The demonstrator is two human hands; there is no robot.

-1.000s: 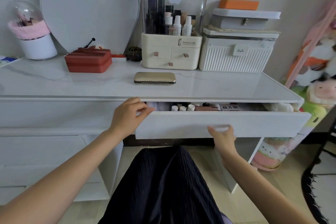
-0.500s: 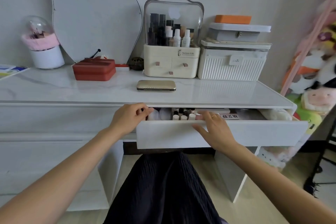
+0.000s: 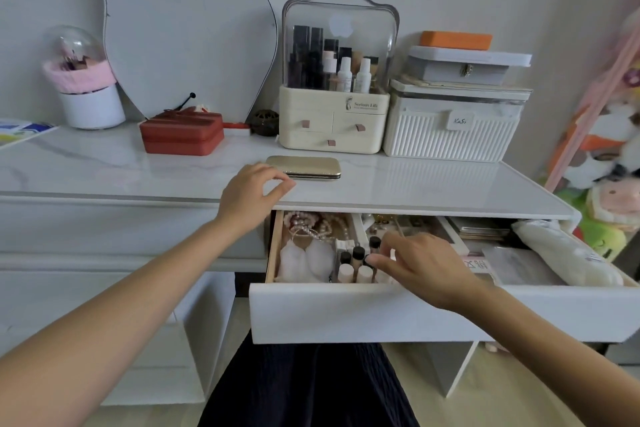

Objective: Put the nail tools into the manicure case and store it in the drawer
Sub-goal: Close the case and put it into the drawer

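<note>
Gold-coloured and shut, the manicure case (image 3: 303,167) lies flat on the white marble-look tabletop (image 3: 138,170) of a dressing table, well clear of the drawer (image 3: 346,315) that stands pulled out below it. We see the left hand (image 3: 250,194) raised over the table's front edge, fingers loosely curled and holding nothing, its fingertips just short of the case's near left corner. The right hand (image 3: 427,265) reaches down into the drawer, fingers spread and bent over a cluster of small bottles (image 3: 356,262) with dark and pale caps; we cannot tell whether it has gripped any of them.

To the left of the bottles sit white puffs (image 3: 301,258) and strings of pearl beads (image 3: 311,224) (a wooden divider wall bounds that side). At the drawer's right end lies a white pouch (image 3: 561,253).

Behind the case stand a cream cosmetics organiser (image 3: 334,121) with a clear domed lid, a white ribbed storage box (image 3: 450,130) and a red box (image 3: 181,132). A dark skirt (image 3: 308,388) fills the foreground.
</note>
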